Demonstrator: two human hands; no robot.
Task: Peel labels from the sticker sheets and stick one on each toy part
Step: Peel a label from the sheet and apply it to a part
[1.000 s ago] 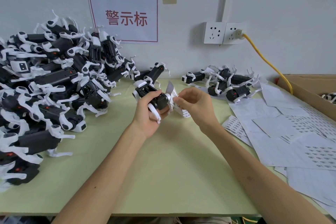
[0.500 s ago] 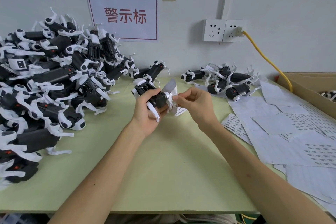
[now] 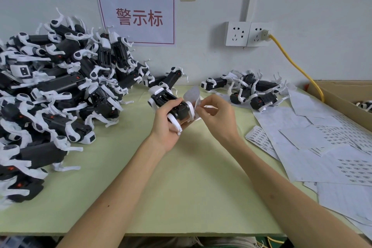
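Note:
My left hand (image 3: 168, 127) grips a black and white toy part (image 3: 171, 104) above the middle of the green table (image 3: 181, 187). A small curled sticker sheet (image 3: 192, 94) stands up behind the toy, between my two hands. My right hand (image 3: 218, 119) is just right of the toy, its thumb and fingertips pinched together at the sheet's edge. Whether a peeled label is between those fingertips is too small to tell.
A large heap of black and white toy parts (image 3: 52, 94) fills the left of the table. A smaller group of toy parts (image 3: 249, 90) lies at the back right. Loose sticker sheets (image 3: 322, 147) cover the right side, beside a cardboard box (image 3: 346, 96). A yellow cable (image 3: 296, 66) hangs from the wall socket.
Both hands with the toy part and the sheet have shifted slightly up and away. My right hand's fingertips have drawn closer to the sheet's edge beside the toy.

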